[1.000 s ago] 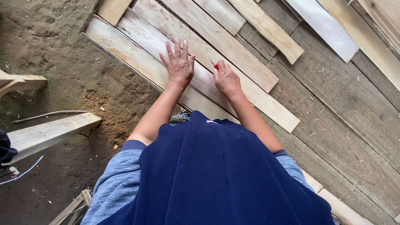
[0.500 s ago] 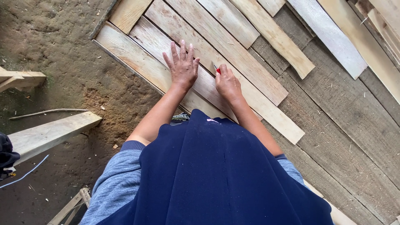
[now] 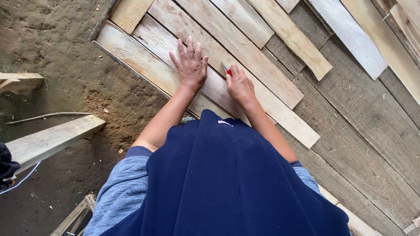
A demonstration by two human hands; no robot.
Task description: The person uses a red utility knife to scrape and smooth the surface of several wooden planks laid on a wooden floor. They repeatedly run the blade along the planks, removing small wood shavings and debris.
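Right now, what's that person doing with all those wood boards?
A person leans over pale wooden planks lying side by side. The left hand presses flat, fingers spread, on one plank. The right hand grips a small red-handled tool, tip against the wood beside it. Sawdust covers the ground to the left.

Grey weathered floorboards are running diagonally on the right, with sawdust scattered over them. A packed dirt floor is lying on the left, a pale beam resting on it in daylight.
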